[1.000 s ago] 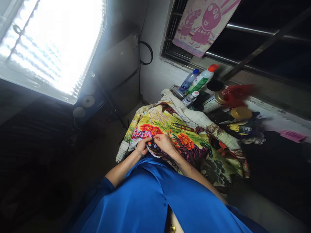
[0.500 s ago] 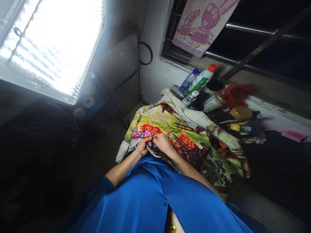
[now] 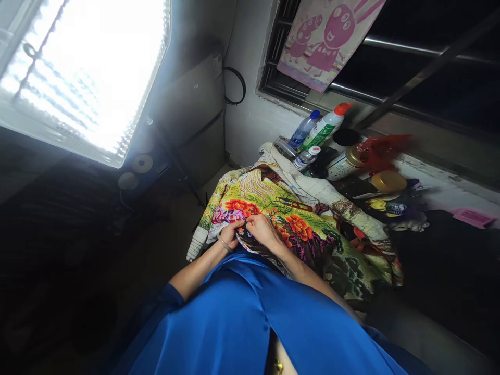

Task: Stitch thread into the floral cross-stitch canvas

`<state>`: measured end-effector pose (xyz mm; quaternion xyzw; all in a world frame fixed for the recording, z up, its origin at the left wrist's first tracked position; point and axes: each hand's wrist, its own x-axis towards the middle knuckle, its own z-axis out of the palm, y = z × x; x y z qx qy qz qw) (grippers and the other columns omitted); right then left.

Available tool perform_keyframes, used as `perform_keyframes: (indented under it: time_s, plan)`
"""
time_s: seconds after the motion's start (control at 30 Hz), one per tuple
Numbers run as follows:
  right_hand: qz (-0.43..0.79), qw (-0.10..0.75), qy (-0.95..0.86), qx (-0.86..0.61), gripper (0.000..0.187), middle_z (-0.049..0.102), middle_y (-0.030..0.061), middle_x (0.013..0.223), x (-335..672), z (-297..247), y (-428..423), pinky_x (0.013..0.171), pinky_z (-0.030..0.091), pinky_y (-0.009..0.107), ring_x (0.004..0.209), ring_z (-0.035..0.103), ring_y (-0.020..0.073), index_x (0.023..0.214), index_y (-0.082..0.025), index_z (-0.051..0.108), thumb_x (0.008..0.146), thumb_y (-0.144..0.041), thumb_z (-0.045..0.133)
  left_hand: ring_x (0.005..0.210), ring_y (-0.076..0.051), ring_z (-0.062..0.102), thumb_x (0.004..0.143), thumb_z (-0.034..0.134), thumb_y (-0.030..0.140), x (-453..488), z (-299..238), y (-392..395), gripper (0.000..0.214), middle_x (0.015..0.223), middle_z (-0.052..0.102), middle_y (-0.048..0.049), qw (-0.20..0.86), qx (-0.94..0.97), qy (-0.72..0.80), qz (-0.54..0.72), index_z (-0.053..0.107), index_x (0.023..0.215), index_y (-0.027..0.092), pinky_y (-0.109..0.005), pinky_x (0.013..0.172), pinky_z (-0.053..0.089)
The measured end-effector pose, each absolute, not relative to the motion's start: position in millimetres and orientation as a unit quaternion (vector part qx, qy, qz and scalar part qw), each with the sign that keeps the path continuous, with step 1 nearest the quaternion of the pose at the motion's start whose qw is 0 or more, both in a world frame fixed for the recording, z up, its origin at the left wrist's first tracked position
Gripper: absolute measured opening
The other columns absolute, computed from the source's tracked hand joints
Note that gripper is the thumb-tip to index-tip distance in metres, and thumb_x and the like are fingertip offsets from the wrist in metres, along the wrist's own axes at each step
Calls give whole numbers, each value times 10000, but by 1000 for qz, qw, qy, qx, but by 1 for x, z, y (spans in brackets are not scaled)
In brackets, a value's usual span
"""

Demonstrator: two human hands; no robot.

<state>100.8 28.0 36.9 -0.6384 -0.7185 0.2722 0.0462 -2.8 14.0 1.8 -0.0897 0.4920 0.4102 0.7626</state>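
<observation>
A large embroidered cloth with orange and purple flowers on a green ground is spread in front of me, its near edge against my blue top. My left hand, with a bangle at the wrist, grips that near edge between thumb and fingers. Right beside it, my right hand is closed in a pinch over the cloth; whatever its fingertips hold is too small to make out. Red-handled thread snips lie on the cloth beyond my right hand.
A bright lamp fills the upper left, on a stand. Behind the cloth stand a blue-capped bottle, an orange-capped spray can, a small bottle and a tin. A grey fridge is against the wall.
</observation>
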Motion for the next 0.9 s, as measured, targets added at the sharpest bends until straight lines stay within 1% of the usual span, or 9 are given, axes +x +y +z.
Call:
perform_keyframes:
  time_s: [0.17,0.27,0.33,0.4,0.47,0.6,0.73,0.9]
  plan:
    - [279,62,-707,-647,225,676,66,609,99,36,28,558,342,233,548,550,135,643,-152,690,728,-117,485,736,-215,671,577,695,71,-3,0,13,144,572,653,-51,766,-94,486,411,574,573,149,-345,804,515]
    - [310,105,-690,-645,220,656,41,574,102,31,26,542,358,222,520,548,127,683,-157,689,739,-123,479,743,-215,670,575,689,71,-3,-2,13,149,563,647,-44,764,-87,478,425,566,560,154,-348,811,513]
    - [354,139,-673,-634,232,618,11,508,107,25,24,518,369,217,465,527,121,716,-161,687,758,-137,460,750,-216,669,574,682,75,-2,-3,13,145,559,644,-39,761,-87,476,432,566,556,158,-348,814,512]
    - [401,174,-653,-619,229,605,-5,486,112,19,23,499,385,218,434,518,120,735,-163,688,766,-162,461,762,-222,668,573,674,75,-1,-4,13,139,557,642,-37,758,-88,477,436,566,554,161,-350,816,511]
    - [430,207,-633,-609,198,648,9,548,116,14,23,512,417,228,467,550,130,726,-165,693,746,-182,497,772,-225,666,574,655,65,0,-4,13,136,541,632,-33,755,-92,480,438,564,550,163,-352,818,510]
    - [452,239,-607,-609,151,716,47,701,121,9,25,621,475,261,612,629,160,692,-168,709,693,-168,558,741,-213,662,585,610,42,1,-3,14,150,475,585,-13,746,-100,494,436,549,537,170,-336,804,511]
    - [457,247,-606,-602,165,726,43,732,122,4,25,675,488,282,662,644,170,700,-183,722,683,-153,561,673,-197,653,595,601,44,0,-1,14,160,440,556,-2,750,-102,499,422,532,528,172,-326,764,518]
    - [462,250,-602,-601,178,723,37,735,122,0,24,669,492,287,671,643,174,703,-186,723,684,-144,552,661,-195,649,590,592,43,1,-2,14,170,439,553,-3,752,-106,500,415,514,518,175,-324,754,517]
